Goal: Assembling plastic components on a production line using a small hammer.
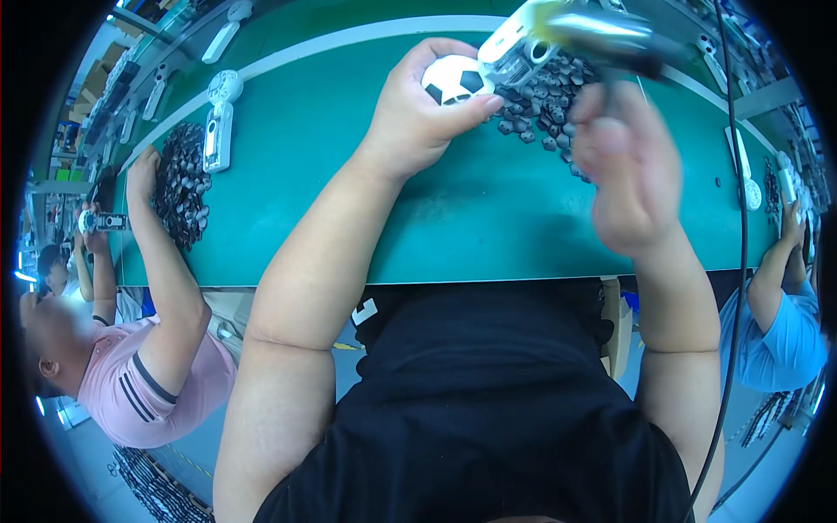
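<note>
My left hand (pixel 427 109) is closed around a white device with a round head patterned like a football (pixel 453 77), black patches on white. Its pale body, with a dark recess, points up and right. My right hand (pixel 626 161), smeared by motion, grips what looks like a two-faced mallet (pixel 602 37). The mallet's blurred head has a yellowish end, a shiny middle and a black end; the yellowish end overlaps the device's body in view, and contact cannot be made out. Between and behind my hands lies a heap of small black pentagonal pieces (pixel 545 100).
A similar white device (pixel 218 135) lies on the green tabletop (pixel 296 131) beside another dark heap (pixel 181 187). A person in pink (pixel 166 375) works at left, one in blue (pixel 776 322) at right. A black cable (pixel 741 218) hangs along the right.
</note>
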The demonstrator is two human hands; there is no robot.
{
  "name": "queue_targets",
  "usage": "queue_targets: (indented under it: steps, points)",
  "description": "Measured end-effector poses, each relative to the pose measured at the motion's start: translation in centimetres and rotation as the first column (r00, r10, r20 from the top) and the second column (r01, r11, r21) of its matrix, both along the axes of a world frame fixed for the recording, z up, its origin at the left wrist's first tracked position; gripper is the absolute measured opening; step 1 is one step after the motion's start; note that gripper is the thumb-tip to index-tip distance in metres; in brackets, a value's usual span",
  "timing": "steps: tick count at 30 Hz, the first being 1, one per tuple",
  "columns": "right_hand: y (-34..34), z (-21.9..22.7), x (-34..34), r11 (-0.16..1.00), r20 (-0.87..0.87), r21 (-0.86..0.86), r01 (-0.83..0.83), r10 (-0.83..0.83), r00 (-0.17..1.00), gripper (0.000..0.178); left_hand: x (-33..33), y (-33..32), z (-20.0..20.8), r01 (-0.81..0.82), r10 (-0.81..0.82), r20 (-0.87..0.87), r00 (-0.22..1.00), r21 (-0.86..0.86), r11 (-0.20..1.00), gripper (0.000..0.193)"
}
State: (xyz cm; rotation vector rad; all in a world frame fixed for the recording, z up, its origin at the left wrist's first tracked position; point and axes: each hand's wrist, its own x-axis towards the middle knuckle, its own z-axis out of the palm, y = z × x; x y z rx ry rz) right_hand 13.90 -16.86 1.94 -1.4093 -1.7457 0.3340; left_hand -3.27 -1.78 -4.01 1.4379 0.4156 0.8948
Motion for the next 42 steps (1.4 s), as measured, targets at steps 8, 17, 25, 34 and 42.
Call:
queue_targets:
  steps: [8, 17, 25, 34, 42]
  points:
    - [1.1, -0.4, 0.9, 0.995, 0.136, -0.091, -0.049, 0.061, 0.989, 0.026, 0.4, 0.9, -0.4, 0.01, -0.01, 0.001, 1.0, 0.062, 0.998, 0.05]
    - [-1.3, -3.6, -1.2, 0.928, 0.438, -0.361, -0.093, 0.257, 0.861, 0.024, 0.5, 2.5, -1.3, -0.066, 0.185, 0.238, 0.953, -0.434, 0.899, 0.041]
    - [0.2, 1.8, 5.2, 0.92, 0.017, 0.354, 0.167, -0.185, 0.983, 0.058, -0.4, -0.3, -0.3, 0.099, -0.081, 0.107, 0.991, -0.181, 0.978, 0.059]
    - [4.4, 2.8, 9.0, 0.936, -0.441, -0.324, -0.139, -0.02, 0.897, 0.043, 2.5, -4.0, 2.6, 0.012, 0.016, 0.091, 0.996, -0.307, 0.952, 0.049]
    - [18.6, -2.0, 14.9, 0.887, -0.841, -0.453, 0.088, -0.459, 0.286, 0.027, 1.5, 0.0, -1.0, -0.212, 0.214, -0.13, 0.968, 0.027, 0.977, 0.025]
